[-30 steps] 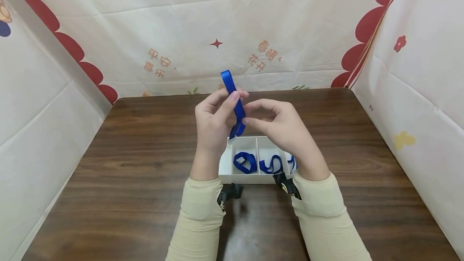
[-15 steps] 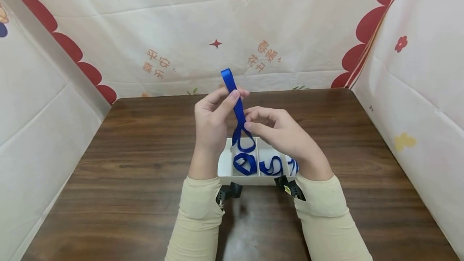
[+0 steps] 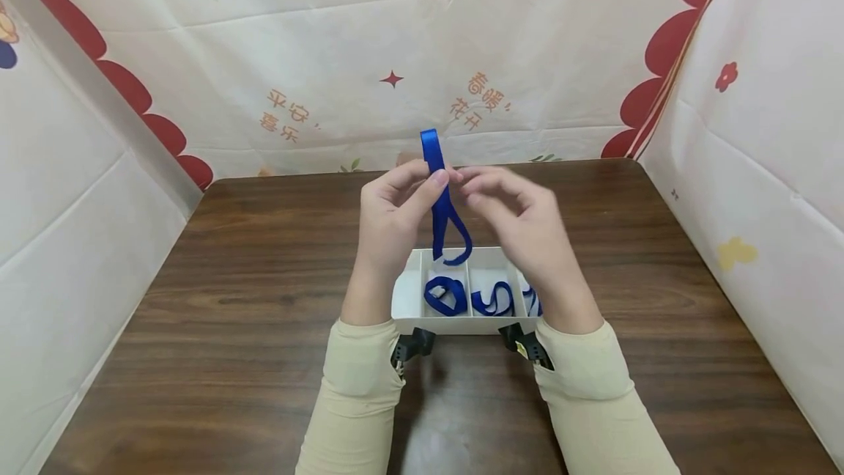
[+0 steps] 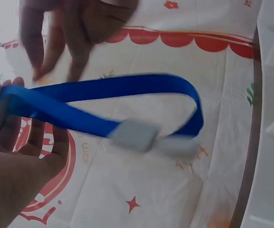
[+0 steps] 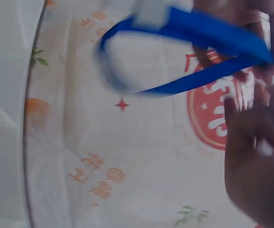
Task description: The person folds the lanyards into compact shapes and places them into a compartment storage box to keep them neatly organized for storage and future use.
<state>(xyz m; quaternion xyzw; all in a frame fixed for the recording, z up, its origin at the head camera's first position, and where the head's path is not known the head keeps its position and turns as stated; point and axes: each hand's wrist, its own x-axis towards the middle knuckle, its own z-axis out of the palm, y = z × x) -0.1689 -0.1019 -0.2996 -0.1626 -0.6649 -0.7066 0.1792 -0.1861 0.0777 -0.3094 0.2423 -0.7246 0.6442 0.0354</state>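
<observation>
My left hand (image 3: 389,222) pinches a blue strap (image 3: 440,222) between thumb and fingers, above the table. A short folded end sticks up past the thumb, and a loop hangs below. In the left wrist view, two blurred whitish end pieces (image 4: 136,135) show on the strap's loop. My right hand (image 3: 527,218) is just to the right, fingers bent loosely near the left fingertips, with nothing visible between them. Below the hands stands a white divided box (image 3: 455,325). One blue strap (image 3: 445,296) lies coiled in a compartment; another blue strap (image 3: 493,300) lies wavy in the neighbouring one.
More blue strap (image 3: 531,300) shows at the box's right end, partly behind my right wrist. The box rests on a brown wooden table (image 3: 231,314). White printed cloth (image 3: 330,57) hangs behind the table and on both sides.
My right hand has come off the strap and moved up beside the left fingertips. The left hand has shifted slightly right with the strap, whose lower loop now hangs loose and more open.
</observation>
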